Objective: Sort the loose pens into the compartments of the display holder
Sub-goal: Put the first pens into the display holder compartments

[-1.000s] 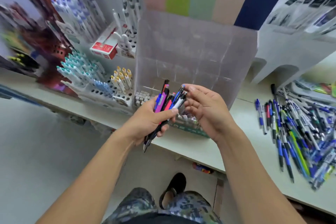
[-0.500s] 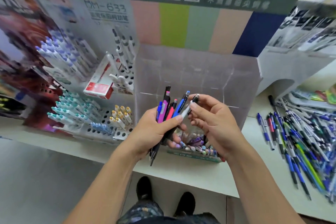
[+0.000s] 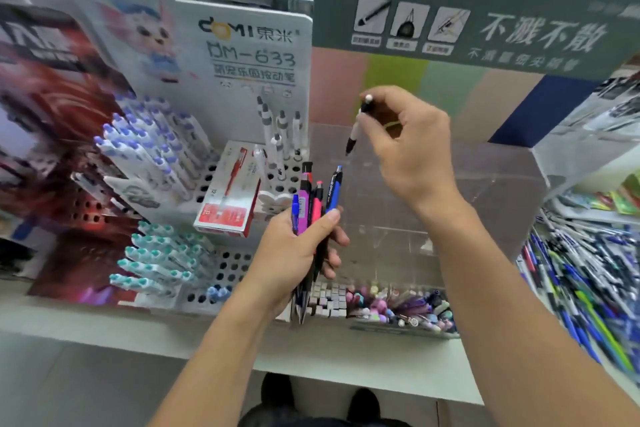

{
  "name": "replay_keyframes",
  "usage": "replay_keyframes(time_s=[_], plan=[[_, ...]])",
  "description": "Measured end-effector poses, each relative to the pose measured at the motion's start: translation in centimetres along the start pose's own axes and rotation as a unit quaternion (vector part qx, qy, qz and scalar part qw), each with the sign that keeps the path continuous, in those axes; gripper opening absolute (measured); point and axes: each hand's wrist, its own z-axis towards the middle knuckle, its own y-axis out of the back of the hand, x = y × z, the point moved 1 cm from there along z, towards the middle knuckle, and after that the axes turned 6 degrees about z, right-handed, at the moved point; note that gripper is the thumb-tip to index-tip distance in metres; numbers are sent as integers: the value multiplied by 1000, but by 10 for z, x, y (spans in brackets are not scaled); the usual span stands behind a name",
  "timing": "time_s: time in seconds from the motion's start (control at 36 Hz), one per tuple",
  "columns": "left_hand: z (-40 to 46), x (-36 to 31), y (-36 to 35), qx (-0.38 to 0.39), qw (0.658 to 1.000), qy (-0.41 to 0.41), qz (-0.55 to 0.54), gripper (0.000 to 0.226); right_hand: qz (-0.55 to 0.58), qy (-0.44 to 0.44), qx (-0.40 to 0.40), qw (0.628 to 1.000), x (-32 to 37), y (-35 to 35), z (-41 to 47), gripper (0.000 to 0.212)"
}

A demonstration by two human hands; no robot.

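My left hand (image 3: 294, 253) grips a bundle of pens (image 3: 317, 204), blue, purple, pink and black, held upright in front of the clear display holder (image 3: 485, 191). My right hand (image 3: 408, 149) is raised above the holder and pinches a single white and black pen (image 3: 356, 128), tip pointing down over the upper back compartments. The holder's front row (image 3: 398, 308) is filled with pens seen end-on. A large pile of loose pens (image 3: 581, 274) lies on the counter at the right.
A white perforated pen stand (image 3: 225, 267) with blue- and teal-capped pens and a red box (image 3: 228, 191) stands to the left of the holder. Signboards rise behind. The counter edge (image 3: 346, 367) runs across the front, with my shoes below it.
My right hand has pulled one white and black pen out of the bundle and lifted it up above the holder. The camera has tilted upward.
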Motion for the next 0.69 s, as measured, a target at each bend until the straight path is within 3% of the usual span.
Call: replay_keyframes(time_s=[0.14,0.19,0.31,0.44,0.5,0.58,0.64,0.69], plan=[[6,3,6,56,998,10,-6,5,-86,-59,146,984,-11,-32,10,10],[7,3,8,70,997,7,-16,5,-81,-77,140,984,-9,-32,7,15],[10,4,10,72,996,-8,-56,4,-50,-91,7,995,4,-5,-16,13],[13,7,4,86,994,-13,-60,15,108,-247,138,953,8,4,-57,23],[12,6,0,87,995,-11,-48,16,176,-268,102,942,7,2,-62,23],[10,5,-3,72,997,-4,-40,18,251,-260,-46,931,6,18,-51,13],[10,5,-4,74,997,4,-31,17,224,-180,-130,949,4,38,-37,9],[9,4,-6,86,995,26,-49,18,126,-93,-142,977,1,49,-23,7]])
